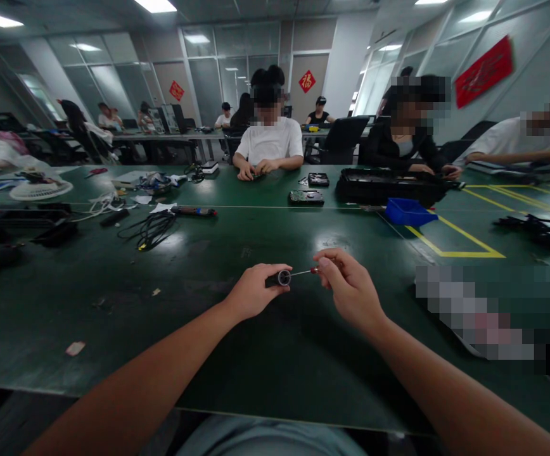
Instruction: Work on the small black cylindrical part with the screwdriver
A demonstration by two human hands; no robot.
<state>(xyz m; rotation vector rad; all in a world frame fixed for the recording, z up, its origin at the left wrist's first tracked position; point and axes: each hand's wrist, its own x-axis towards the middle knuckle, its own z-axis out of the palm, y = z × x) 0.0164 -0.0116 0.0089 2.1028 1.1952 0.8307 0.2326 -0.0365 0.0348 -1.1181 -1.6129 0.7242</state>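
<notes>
Grey-blue clothing (265, 438) nearest, along the bottom edge, then one long green table (265, 380) reaching across the view. Step in hand, by judgement: working with a screwdriver (313, 270) at the side of a small black tube (283, 277), raised over the near middle of the table with one round end towards the view. Next move likely calling for a steady hold on the left, a straight line for the shaft and light, controlled finger pressure on the right. Counted now, from large to small: one person (275, 142) in a white shirt, seated opposite; one long black casing (389, 188) on the far right part of the table; two bare hands, the left hand (255, 292) closed in a pinch around the tube, the right hand (351, 288) with fingertips gripping the red handle; one blue bin (410, 212) just in front of the casing; one tangle of black cable (151, 231) on the left; two flat drives (306, 197) near the person opposite; one tube; one screwdriver, with tip contact too small to tell; at least two pale scraps (75, 348) at near left.
</notes>
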